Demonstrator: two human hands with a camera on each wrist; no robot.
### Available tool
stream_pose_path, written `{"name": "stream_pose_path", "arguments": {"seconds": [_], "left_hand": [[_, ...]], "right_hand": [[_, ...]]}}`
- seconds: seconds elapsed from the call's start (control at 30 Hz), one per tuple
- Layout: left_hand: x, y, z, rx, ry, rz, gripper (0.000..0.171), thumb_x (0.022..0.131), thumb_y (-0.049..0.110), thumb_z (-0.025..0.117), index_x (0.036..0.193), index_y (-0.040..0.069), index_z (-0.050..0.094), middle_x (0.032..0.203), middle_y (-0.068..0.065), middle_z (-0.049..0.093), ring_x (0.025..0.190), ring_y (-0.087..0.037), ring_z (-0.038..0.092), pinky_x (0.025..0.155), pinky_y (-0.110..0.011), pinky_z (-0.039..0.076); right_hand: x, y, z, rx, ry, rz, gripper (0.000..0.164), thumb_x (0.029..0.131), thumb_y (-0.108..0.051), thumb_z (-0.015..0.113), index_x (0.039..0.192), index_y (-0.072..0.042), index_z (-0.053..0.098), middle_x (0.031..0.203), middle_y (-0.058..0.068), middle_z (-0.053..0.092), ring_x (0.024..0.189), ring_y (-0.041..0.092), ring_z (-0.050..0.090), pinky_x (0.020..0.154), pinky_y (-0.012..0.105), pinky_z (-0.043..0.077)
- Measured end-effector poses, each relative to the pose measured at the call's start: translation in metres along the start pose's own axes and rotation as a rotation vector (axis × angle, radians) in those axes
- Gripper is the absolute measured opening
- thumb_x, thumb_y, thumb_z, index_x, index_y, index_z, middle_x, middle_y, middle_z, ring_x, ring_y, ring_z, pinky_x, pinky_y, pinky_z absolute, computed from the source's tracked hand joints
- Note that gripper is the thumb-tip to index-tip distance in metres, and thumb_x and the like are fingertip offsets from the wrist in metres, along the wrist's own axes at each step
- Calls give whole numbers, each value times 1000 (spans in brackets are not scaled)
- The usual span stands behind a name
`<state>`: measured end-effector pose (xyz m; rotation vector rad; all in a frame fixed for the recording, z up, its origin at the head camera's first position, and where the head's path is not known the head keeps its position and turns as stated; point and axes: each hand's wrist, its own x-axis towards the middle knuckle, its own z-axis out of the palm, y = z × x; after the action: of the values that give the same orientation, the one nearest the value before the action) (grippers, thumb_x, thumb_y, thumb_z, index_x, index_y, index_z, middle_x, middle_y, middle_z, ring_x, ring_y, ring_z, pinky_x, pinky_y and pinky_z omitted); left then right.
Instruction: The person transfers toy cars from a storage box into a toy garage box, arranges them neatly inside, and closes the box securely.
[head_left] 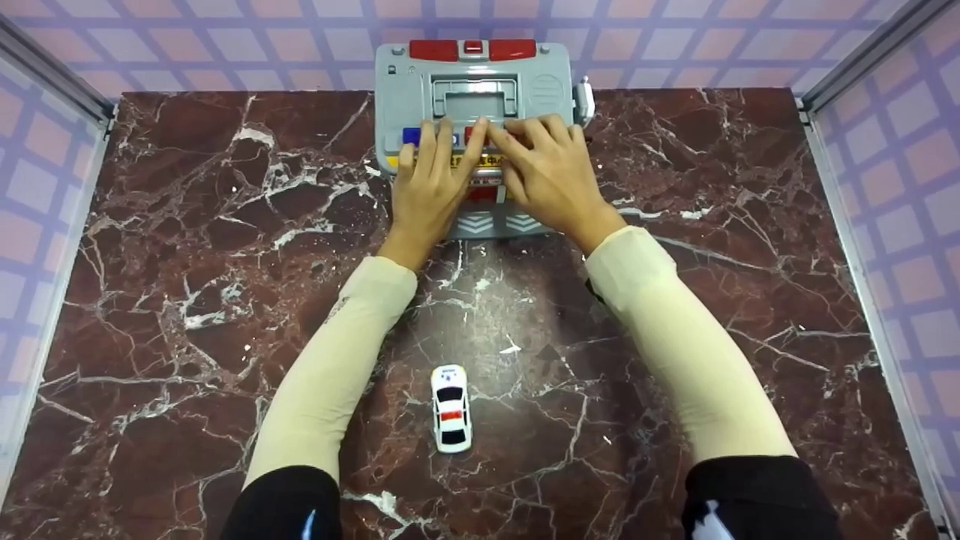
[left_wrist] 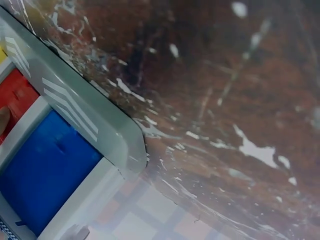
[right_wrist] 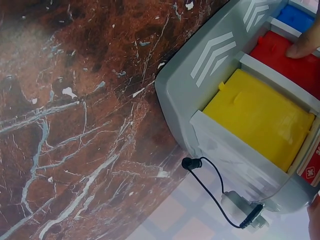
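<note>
A grey toy garage [head_left: 405, 90] stands at the far side of the table, its chevron-marked ramp [head_left: 480, 225] facing the person. My left hand [head_left: 431, 184] lies over the left front of its roof, fingers extended past a blue button [head_left: 411, 136]. Beside it my right hand [head_left: 551, 172] rests on the roof's front right, its index finger reaching to a red button [head_left: 472, 135]. In the right wrist view a fingertip [right_wrist: 299, 46] touches the red door [right_wrist: 270, 47], with the yellow door [right_wrist: 257, 117] beside it. The blue door [left_wrist: 50, 167] shows in the left wrist view.
A white toy car [head_left: 451, 394] with a red roof bar sits on the marble-patterned table [head_left: 187, 337] between the forearms. On the garage's right side hangs a small grey piece [right_wrist: 240, 207] on a black cord [right_wrist: 207, 192]. Checked walls [head_left: 300, 30] border the table.
</note>
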<state>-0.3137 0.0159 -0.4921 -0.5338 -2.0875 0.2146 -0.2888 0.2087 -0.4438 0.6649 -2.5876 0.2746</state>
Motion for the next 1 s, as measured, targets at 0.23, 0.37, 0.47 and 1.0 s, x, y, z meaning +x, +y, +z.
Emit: {"name": "stream_pose_path", "arguments": {"seconds": [0.23,0.37,0.47,1.0], "left_hand": [[-2,-8,-6,-36,-41,9,50,101,16,50,149,27,40,127,-9,67,118,-27,59,95,-39,28],[-3,-10,-13,-58,-66,49,65,94,38,64,151,25,37,129,-8,66,118,-26,58,93,-40,27],[-7,-13,-19,-90,-106,83,84,86,54,71,154,23,32,136,-7,62,124,-26,55,95,-41,27],[-68,-37,-62,-527,-40,-45,24,91,27,65,103,7,69,96,-10,70,83,-27,59,74,-43,42]], "right_hand": [[4,-3,1,3,-5,-18,46,103,-31,38,144,-22,55,128,9,64,110,33,55,79,47,43],[1,0,0,5,2,-19,47,101,-30,39,145,-24,54,127,8,64,108,33,55,79,47,42],[-1,1,-1,-4,-7,-10,48,100,-29,40,146,-26,53,126,8,63,109,33,55,79,48,41],[20,-14,-16,-70,-233,-72,62,96,-20,47,154,-39,36,136,12,53,125,37,51,107,55,33]]}}
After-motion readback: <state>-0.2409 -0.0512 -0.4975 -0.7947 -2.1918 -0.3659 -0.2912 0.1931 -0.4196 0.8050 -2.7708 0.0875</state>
